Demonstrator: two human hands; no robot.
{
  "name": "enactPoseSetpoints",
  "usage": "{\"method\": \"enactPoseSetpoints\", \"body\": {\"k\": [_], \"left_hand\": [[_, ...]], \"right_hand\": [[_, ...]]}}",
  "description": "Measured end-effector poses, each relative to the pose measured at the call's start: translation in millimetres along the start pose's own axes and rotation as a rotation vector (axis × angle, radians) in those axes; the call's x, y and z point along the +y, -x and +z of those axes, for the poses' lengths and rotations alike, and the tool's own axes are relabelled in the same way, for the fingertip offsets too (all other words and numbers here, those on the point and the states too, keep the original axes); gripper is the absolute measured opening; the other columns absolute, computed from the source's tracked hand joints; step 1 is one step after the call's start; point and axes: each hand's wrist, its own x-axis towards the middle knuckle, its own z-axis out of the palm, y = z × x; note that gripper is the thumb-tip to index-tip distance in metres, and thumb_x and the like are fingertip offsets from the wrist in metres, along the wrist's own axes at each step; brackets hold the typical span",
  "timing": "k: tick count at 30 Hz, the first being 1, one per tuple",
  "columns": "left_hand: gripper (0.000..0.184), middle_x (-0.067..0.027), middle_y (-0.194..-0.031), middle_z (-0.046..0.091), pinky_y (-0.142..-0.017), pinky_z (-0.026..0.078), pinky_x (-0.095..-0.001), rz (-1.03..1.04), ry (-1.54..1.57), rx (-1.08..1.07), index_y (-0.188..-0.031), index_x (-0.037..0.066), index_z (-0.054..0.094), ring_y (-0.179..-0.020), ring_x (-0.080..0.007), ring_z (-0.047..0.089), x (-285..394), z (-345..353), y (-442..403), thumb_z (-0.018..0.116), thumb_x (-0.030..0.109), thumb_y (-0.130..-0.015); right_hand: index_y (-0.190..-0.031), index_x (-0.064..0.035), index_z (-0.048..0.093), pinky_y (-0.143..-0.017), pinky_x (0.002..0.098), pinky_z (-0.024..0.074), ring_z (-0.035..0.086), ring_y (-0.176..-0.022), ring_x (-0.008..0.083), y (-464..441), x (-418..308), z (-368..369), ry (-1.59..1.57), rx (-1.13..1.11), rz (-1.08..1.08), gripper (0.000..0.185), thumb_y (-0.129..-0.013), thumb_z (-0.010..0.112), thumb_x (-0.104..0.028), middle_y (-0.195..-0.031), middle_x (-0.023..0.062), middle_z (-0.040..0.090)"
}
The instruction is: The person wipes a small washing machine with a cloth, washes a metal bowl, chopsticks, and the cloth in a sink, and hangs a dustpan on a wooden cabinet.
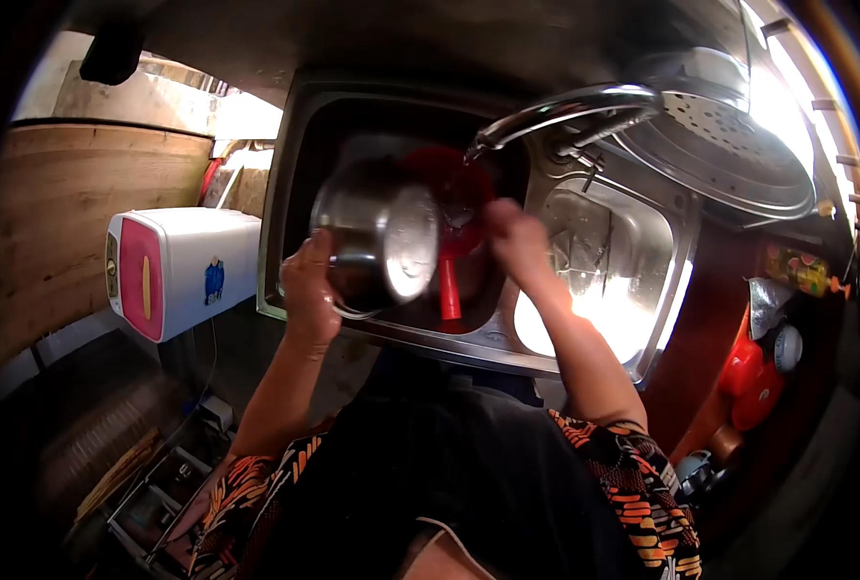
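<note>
In the head view, grasping a steel pot (377,242) at its side with the left hand (307,285), holding it tilted over the left basin of a double sink (430,351). Holding the right hand (520,244) raised beside the red dipper (450,295), near the divider between basins, blurring too much to tell whether clenched, open or grasping anything. Working just below a curved faucet (570,106), with the dipper partly behind the pot and a large perforated steel vessel (725,130) well off to the right. Apparently rinsing or emptying the pot, judging by its tilt and wet surroundings; probably needing, for any further turning, a firm left hold on slick metal and room beneath the spout.
</note>
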Motion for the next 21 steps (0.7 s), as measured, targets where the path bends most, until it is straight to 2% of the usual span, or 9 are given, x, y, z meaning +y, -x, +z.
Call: {"method": "enactPoseSetpoints", "body": {"k": [2, 5, 8, 10, 11, 14, 17, 19, 21], "left_hand": [[0.036, -0.0069, -0.086, 0.068, -0.058, 0.054, -0.0224, -0.024, 0.167, -0.021, -0.099, 0.001, 0.066, -0.065, -0.0129, 0.066, -14.7, -36.9, -5.9, 0.053, 0.034, -0.100], [0.031, -0.0060, -0.092, 0.067, -0.066, 0.053, -0.0243, -0.050, 0.355, 0.036, -0.102, 0.001, 0.064, -0.073, -0.0127, 0.066, -14.5, -32.5, -2.9, 0.054, 0.031, -0.100], [0.028, -0.0065, -0.103, 0.066, -0.080, 0.053, -0.0300, -0.051, 0.425, 0.026, -0.109, 0.001, 0.061, -0.090, -0.0146, 0.064, -20.3, -38.4, -2.3, 0.054, 0.027, -0.100], [0.034, -0.0092, -0.108, 0.066, -0.084, 0.055, -0.0345, -0.003, 0.429, -0.004, -0.114, 0.001, 0.058, -0.097, -0.0189, 0.065, -41.7, -58.1, -7.4, 0.052, 0.032, -0.101], [0.034, -0.0104, -0.107, 0.066, -0.082, 0.057, -0.0349, -0.009, 0.434, 0.018, -0.113, 0.000, 0.058, -0.094, -0.0201, 0.066, -42.2, -63.5, -9.0, 0.052, 0.032, -0.100], [0.036, -0.0121, -0.108, 0.065, -0.078, 0.058, -0.0359, -0.058, 0.472, 0.013, -0.112, -0.001, 0.058, -0.088, -0.0214, 0.068, -43.1, -78.0, -12.6, 0.052, 0.033, -0.100], [0.038, -0.0123, -0.103, 0.066, -0.074, 0.059, -0.0366, -0.075, 0.484, 0.063, -0.111, -0.001, 0.058, -0.082, -0.0223, 0.069, -43.4, -75.8, -16.0, 0.052, 0.034, -0.100], [0.039, -0.0115, -0.099, 0.066, -0.073, 0.059, -0.0364, -0.072, 0.494, 0.059, -0.111, -0.001, 0.058, -0.080, -0.0222, 0.069, -45.7, -74.3, -18.2, 0.051, 0.036, -0.100], [0.037, -0.0093, -0.094, 0.065, -0.070, 0.059, -0.0342, -0.082, 0.490, 0.057, -0.110, 0.000, 0.058, -0.078, -0.0205, 0.068, -43.3, -68.0, -18.6, 0.050, 0.036, -0.101]], "right_hand": [[-0.105, -0.0107, 0.066, -0.073, 0.0409, 0.0537, 0.067, -0.088, 0.0309, -31.1, 1.3, 65.4, 0.127, -0.247, -0.277, 0.025, -0.080, 0.067, -0.017, -0.106, 0.0101, 0.068], [-0.108, -0.0133, 0.067, -0.076, 0.0464, 0.0536, 0.067, -0.087, 0.0338, -37.5, 3.2, 133.2, 0.417, -0.003, -0.424, 0.027, -0.083, 0.055, -0.009, -0.106, 0.0097, 0.069], [-0.108, -0.0137, 0.068, -0.075, 0.0456, 0.0539, 0.067, -0.085, 0.0344, -82.3, 17.2, 171.2, 0.387, -0.428, 0.062, 0.026, -0.087, 0.053, -0.015, -0.104, 0.0109, 0.069], [-0.108, -0.0119, 0.067, -0.077, 0.0450, 0.0544, 0.067, -0.085, 0.0333, -97.5, -1.0, 117.7, -0.275, -0.506, 0.253, 0.026, -0.087, 0.053, -0.020, -0.103, 0.0133, 0.069], [-0.107, -0.0110, 0.067, -0.078, 0.0446, 0.0547, 0.068, -0.085, 0.0327, -110.5, -17.3, 85.7, -0.604, -0.531, 0.342, 0.026, -0.088, 0.053, -0.022, -0.102, 0.0145, 0.069], [-0.118, -0.0082, 0.062, -0.085, 0.0407, 0.0534, 0.063, -0.106, 0.0327, -118.4, -62.9, 41.8, 0.353, -0.320, 0.285, 0.038, -0.084, 0.061, -0.025, -0.116, 0.0172, 0.063], [-0.123, -0.0123, 0.058, -0.094, 0.0460, 0.0485, 0.052, -0.122, 0.0385, -90.8, -33.7, 92.1, 0.754, -0.245, -0.031, 0.044, -0.083, 0.063, -0.031, -0.133, 0.0186, 0.052], [-0.124, -0.0162, 0.057, -0.096, 0.0478, 0.0466, 0.048, -0.124, 0.0407, -63.6, -0.7, 135.8, 0.705, -0.174, -0.158, 0.046, -0.083, 0.063, -0.036, -0.135, 0.0175, 0.048], [-0.120, -0.0211, 0.057, -0.097, 0.0497, 0.0446, 0.049, -0.122, 0.0397, -55.7, 3.1, 140.5, 0.677, -0.103, -0.277, 0.041, -0.084, 0.060, -0.041, -0.126, 0.0148, 0.052]]}}
